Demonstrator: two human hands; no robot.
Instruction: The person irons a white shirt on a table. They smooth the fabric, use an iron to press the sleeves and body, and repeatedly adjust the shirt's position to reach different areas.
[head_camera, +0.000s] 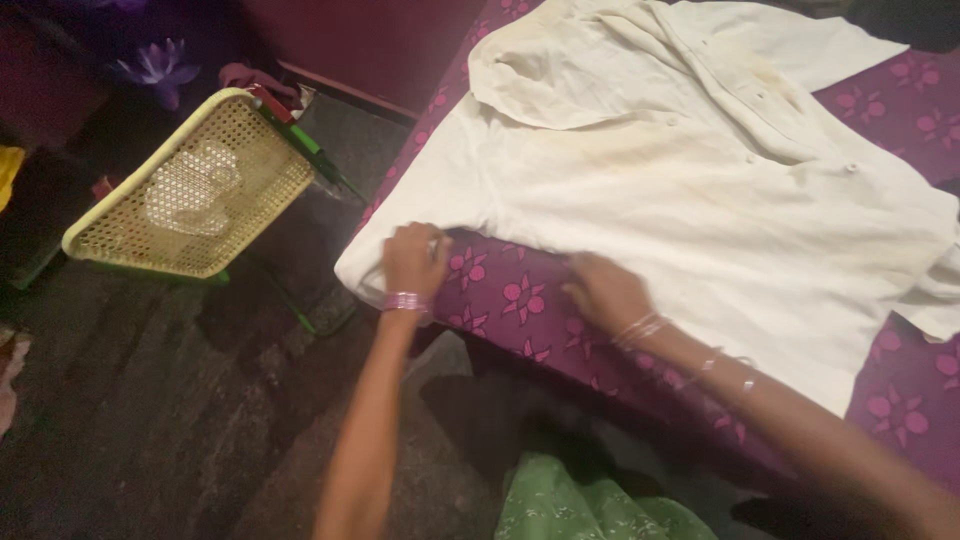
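Observation:
A cream button-up shirt (690, 170) lies spread out on a purple cloth with pink flower prints (510, 295). My left hand (413, 262) pinches the end of the shirt's sleeve at the near left edge of the surface. My right hand (605, 292) rests on the shirt's side seam, fingers curled on the fabric edge. Both wrists wear thin bangles. The collar lies at the far end, and the button placket runs down the right half.
A yellow woven stool seat (190, 185) on green legs stands on the dark floor to the left. A dark red panel (370, 40) rises behind. Green patterned clothing (560, 505) shows at the bottom between my arms.

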